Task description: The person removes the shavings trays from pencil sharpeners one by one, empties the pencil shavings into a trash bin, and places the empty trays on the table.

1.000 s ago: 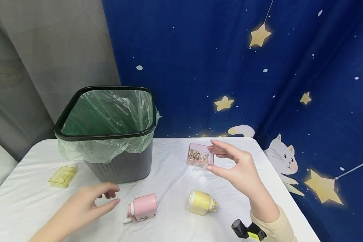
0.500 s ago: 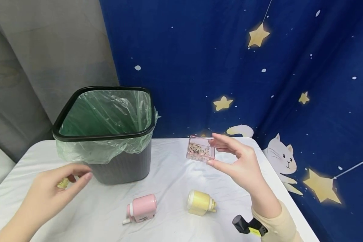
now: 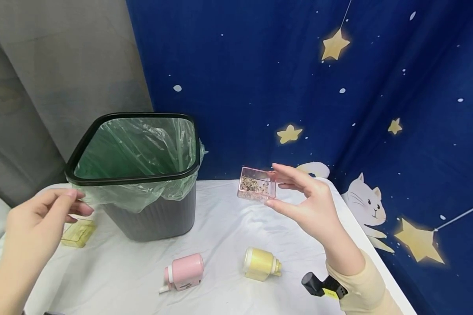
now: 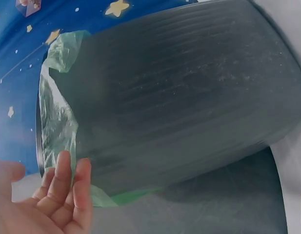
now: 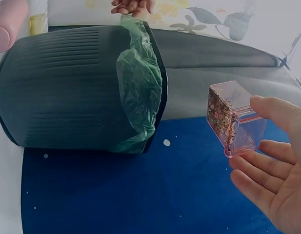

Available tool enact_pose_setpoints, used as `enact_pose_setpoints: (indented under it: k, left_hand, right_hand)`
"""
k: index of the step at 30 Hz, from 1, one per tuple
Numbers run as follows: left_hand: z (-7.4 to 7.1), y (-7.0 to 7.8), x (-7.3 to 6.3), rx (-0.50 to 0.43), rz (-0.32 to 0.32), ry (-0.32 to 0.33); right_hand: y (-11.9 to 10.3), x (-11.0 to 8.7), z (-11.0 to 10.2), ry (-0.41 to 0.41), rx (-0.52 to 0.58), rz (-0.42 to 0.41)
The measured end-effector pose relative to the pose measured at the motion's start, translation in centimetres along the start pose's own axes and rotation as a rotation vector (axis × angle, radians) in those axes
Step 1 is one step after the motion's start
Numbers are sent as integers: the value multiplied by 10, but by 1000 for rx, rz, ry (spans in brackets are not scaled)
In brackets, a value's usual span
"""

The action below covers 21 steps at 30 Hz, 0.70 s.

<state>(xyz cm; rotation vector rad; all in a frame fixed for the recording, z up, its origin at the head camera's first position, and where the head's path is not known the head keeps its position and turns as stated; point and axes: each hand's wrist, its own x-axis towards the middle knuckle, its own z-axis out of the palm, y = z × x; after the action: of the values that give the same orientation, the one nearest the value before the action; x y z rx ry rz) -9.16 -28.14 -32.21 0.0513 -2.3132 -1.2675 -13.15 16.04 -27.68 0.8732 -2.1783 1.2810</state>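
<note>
Between thumb and fingers, my right hand (image 3: 315, 212) pinches a clear pink sharpener drawer (image 3: 255, 187) above the back right of the table. Pencil shavings (image 5: 220, 116) lie inside it. My left hand (image 3: 35, 225) is raised at the left side of a dark grey trash bin (image 3: 157, 221), fingertips close to the green bag (image 3: 135, 199) folded over its rim. In the left wrist view, the thumb stands apart from the relaxed fingers (image 4: 61, 183), with nothing between them. A clear yellow drawer (image 3: 79, 234) lies partly behind that hand.
A pink crank pencil sharpener (image 3: 186, 270) lies on its side at the front middle of the white table (image 3: 220, 293). To its right lies a yellow sharpener (image 3: 259, 264). Behind the table hang a grey curtain (image 3: 71, 65) and a blue star-patterned curtain (image 3: 236, 87).
My left hand has moved left and up, from near the pink sharpener, past the yellow drawer, to the bin's left rim. The right hand has lifted the pink drawer slightly.
</note>
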Motion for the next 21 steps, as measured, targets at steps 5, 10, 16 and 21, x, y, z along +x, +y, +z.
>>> enact_pose_setpoints:
  k: [5, 10, 16, 21]
  left_hand:
    - [-6, -3, 11, -31, -103, -25]
    - [-10, -7, 21, -82, -138, -56]
    - [-10, -7, 32, -328, -183, -138]
    - [-7, -5, 36, -513, -200, -198]
  right_hand:
    - [-2, 5, 0, 2, -12, -25]
    - [-4, 12, 1, -2, -22, -36]
    - [-6, 19, 2, -8, -66, -40]
    - [-8, 25, 2, -25, -71, -26]
